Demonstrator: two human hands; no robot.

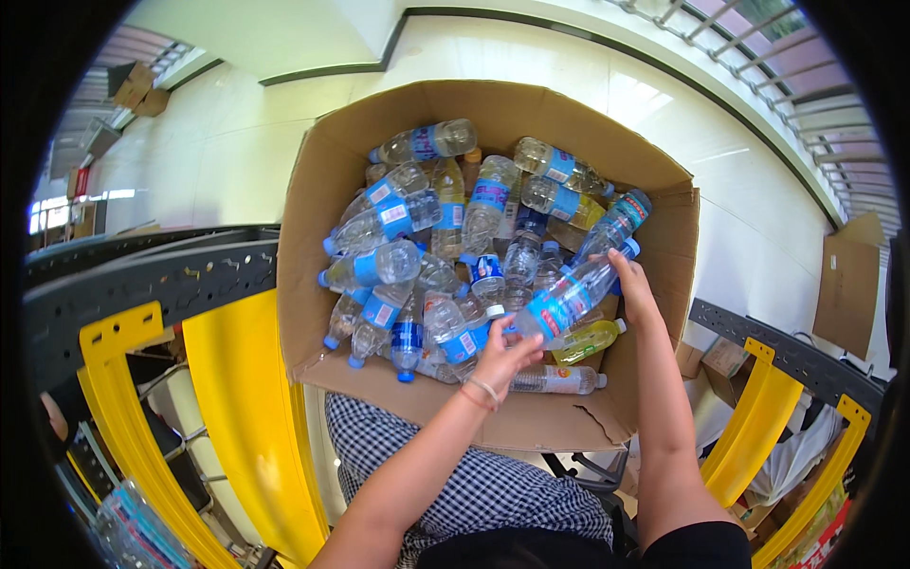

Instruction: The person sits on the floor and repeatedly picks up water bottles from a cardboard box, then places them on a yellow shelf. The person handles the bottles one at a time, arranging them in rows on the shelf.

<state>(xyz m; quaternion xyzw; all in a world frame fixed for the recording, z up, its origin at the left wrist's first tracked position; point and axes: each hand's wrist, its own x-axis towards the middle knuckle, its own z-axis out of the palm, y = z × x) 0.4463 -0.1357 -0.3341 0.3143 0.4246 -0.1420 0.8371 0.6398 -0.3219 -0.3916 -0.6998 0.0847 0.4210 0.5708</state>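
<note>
We are holding both forearms (422,479) outstretched, curling our left hand (502,358) nearer and our right hand (634,286) farther, to the right.

**Print mostly on blue**

On the held bottle (595,277), shows a light-blue label (559,307) with red-and-white print. On the topmost bottle (458,137), bears large purple lettering across a blue band (424,142). On the central bottle (484,222), likewise displays purple lettering over blue. On a clear bottle (360,232) lying at left, carries a white barcode panel (393,214). On an upside-down bottle (409,309), wears a dark-blue sleeve (407,336). Cannot make out the smallest print.
</note>
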